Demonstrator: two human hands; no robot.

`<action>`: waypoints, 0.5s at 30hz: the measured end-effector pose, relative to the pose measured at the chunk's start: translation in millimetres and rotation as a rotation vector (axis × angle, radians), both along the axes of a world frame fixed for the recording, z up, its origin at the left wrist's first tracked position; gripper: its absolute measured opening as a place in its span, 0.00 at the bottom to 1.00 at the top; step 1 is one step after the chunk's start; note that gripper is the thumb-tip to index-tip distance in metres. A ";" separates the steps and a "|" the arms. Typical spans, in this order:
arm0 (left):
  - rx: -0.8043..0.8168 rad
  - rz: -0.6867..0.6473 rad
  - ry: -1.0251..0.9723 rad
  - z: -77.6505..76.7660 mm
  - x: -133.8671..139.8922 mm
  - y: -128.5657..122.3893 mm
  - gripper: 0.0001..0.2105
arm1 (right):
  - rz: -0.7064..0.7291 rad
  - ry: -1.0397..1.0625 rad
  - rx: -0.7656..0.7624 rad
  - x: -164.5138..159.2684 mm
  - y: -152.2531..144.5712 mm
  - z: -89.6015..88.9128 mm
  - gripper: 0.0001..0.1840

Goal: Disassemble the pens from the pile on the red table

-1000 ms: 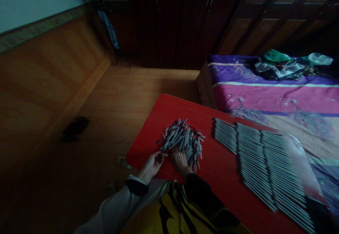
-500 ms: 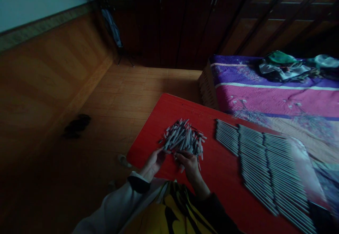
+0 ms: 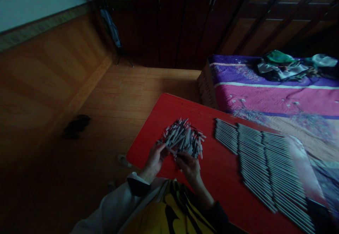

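Note:
A loose heap of slim, pale pens or pen barrels [image 3: 184, 135] with dark ends lies on the red table [image 3: 212, 177]. At its near edge, my left hand [image 3: 155, 158] pinches one end of a light pen [image 3: 171, 150]. My right hand [image 3: 189, 165] has its fingers closed at the pen's other end, close to the heap. The pen spans the gap between both hands, slanting down to the right. Its finer parts are too dim to make out. To the right, similar pens [image 3: 255, 163] lie side by side in neat, slanting rows.
Beyond the table's right side is a bed with a purple and pink cover [image 3: 243, 75] and a bundle of cloth or bags [image 3: 283, 66]. A dark flat object [image 3: 319, 213] sits at the lower right corner. Dark shoes [image 3: 76, 126] are on the tiled floor.
The pen between my hands has tilted and shows more of its length. My left hand has risen slightly towards the heap; my right hand has shifted a little.

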State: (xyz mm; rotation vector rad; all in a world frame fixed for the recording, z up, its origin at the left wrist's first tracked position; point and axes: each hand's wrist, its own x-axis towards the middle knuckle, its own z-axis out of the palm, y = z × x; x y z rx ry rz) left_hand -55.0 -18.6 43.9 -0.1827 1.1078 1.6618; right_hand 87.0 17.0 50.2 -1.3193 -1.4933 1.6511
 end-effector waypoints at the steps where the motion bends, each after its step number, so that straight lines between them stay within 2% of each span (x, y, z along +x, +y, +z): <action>1: 0.002 -0.001 0.024 1.4 0.7 0.2 0.11 | 0.020 -0.021 0.032 0.3 0.3 0.1 0.15; 6: 0.005 -0.006 0.121 9.2 2.2 1.4 0.14 | 0.144 -0.171 0.214 3.1 3.4 0.9 0.12; 15: -0.054 -0.012 0.217 7.4 1.1 1.3 0.20 | 0.205 -0.303 0.348 6.7 4.3 6.5 0.11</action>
